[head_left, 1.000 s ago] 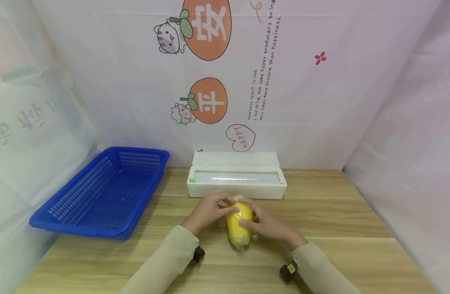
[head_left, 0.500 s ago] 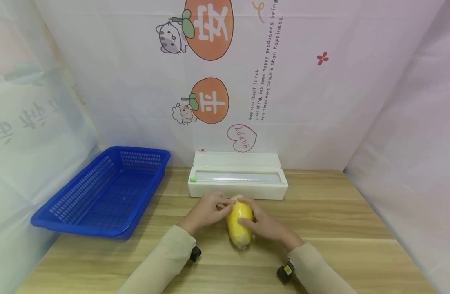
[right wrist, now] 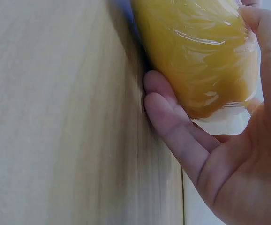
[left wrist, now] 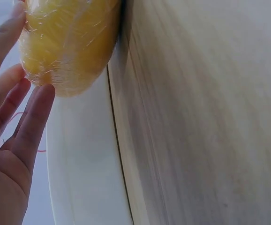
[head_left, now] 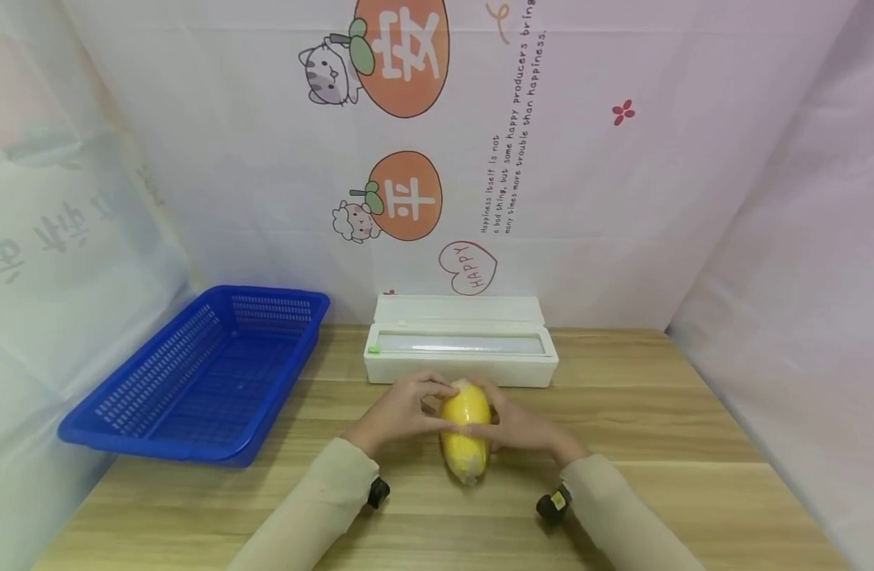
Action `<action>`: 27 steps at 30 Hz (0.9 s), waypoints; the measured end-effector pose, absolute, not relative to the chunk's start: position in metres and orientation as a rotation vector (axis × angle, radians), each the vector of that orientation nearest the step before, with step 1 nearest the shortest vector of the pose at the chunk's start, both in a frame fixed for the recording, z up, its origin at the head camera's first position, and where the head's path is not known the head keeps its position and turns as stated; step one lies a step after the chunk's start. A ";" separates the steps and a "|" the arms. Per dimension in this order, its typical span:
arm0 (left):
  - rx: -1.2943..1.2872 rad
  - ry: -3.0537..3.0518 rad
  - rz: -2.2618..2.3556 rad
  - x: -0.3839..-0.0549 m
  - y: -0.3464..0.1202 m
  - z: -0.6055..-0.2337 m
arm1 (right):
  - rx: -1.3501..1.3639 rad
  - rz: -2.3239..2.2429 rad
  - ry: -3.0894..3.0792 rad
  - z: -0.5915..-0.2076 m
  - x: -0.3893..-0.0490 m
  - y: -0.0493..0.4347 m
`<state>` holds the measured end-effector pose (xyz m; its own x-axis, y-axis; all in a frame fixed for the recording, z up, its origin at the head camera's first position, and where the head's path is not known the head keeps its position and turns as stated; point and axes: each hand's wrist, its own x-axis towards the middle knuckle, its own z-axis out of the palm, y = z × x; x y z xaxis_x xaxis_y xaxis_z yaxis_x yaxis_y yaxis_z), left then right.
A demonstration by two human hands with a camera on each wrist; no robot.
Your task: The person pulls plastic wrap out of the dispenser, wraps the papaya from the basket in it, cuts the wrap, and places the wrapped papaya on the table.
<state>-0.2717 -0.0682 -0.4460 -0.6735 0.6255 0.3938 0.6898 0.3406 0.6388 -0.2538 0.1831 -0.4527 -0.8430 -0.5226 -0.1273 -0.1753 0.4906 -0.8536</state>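
Note:
A yellow oblong thing [head_left: 467, 444], tightly wrapped in clear film, lies lengthwise on the table between both hands. Its near end tapers to a gathered tuft of film. My right hand [head_left: 517, 431] grips its right side, thumb across the top and fingers curled low against the side, as the right wrist view shows at the yellow thing [right wrist: 196, 56]. From the left, my left hand [head_left: 406, 406] touches the top and far end with thumb and fingertips. In the left wrist view the fingers [left wrist: 37, 117] are fairly straight against the film.
Behind the hands stands a white cling film box [head_left: 460, 369], lid raised, with a film roll inside and a small green slider at its left. A blue plastic basket [head_left: 240, 456] sits to the left. White printed cloth [head_left: 587, 198] encloses the wooden table [head_left: 622, 444].
The left thumb has shifted toward the person, from near the far end to the middle of the yellow thing, beside the right thumb. The right hand keeps its grip.

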 end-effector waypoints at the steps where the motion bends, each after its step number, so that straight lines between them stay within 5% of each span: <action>1: -1.233 -2.514 -1.253 -0.272 -0.068 -0.446 | -0.585 -1.278 2.375 -0.453 -0.254 0.183; 17: -1.200 -2.581 -1.242 -0.271 -0.069 -0.439 | -0.595 -1.345 2.320 -0.451 -0.252 0.183; 27: -1.221 -2.790 -0.851 -0.253 -0.067 -0.434 | -0.565 -1.386 2.274 -0.454 -0.252 0.184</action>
<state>-0.2526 -0.0668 -0.4338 -0.7015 0.6869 0.1900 0.6761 0.5569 0.4825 -0.2516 0.1838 -0.4539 -0.8309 -0.5392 -0.1376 -0.1248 0.4216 -0.8981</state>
